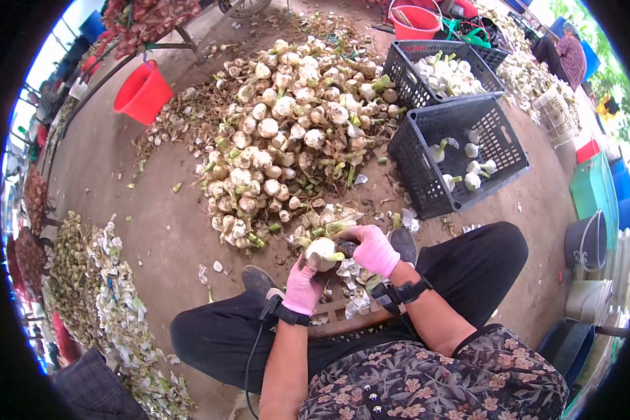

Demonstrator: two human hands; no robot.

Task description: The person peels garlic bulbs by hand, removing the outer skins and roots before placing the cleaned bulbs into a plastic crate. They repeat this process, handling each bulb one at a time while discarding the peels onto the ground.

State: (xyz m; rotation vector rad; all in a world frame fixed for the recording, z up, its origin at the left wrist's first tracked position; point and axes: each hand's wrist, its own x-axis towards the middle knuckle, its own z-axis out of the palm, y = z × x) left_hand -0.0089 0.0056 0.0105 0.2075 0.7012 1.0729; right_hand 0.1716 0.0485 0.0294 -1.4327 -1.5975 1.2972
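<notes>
A white garlic bulb point(322, 253) with a short green stem is held in my left hand point(304, 283), whose gloved fingers wrap round its lower left side. My right hand point(373, 250), in a pink glove, is closed at the stem side of the bulb; its fingertips look dark, and what they grip there is too small to make out. Beyond both hands lies a large heap of untrimmed garlic point(284, 106). Loose peelings point(358, 302) lie below the hands, by a wooden bar point(350, 324) across my lap.
A black crate point(427, 171) with several cleaned bulbs stands to the right, a fuller black crate point(409, 80) behind it. Red buckets point(144, 92) stand at the back left and back right. Garlic and skins line the left floor. Another person point(570, 56) sits at the far right.
</notes>
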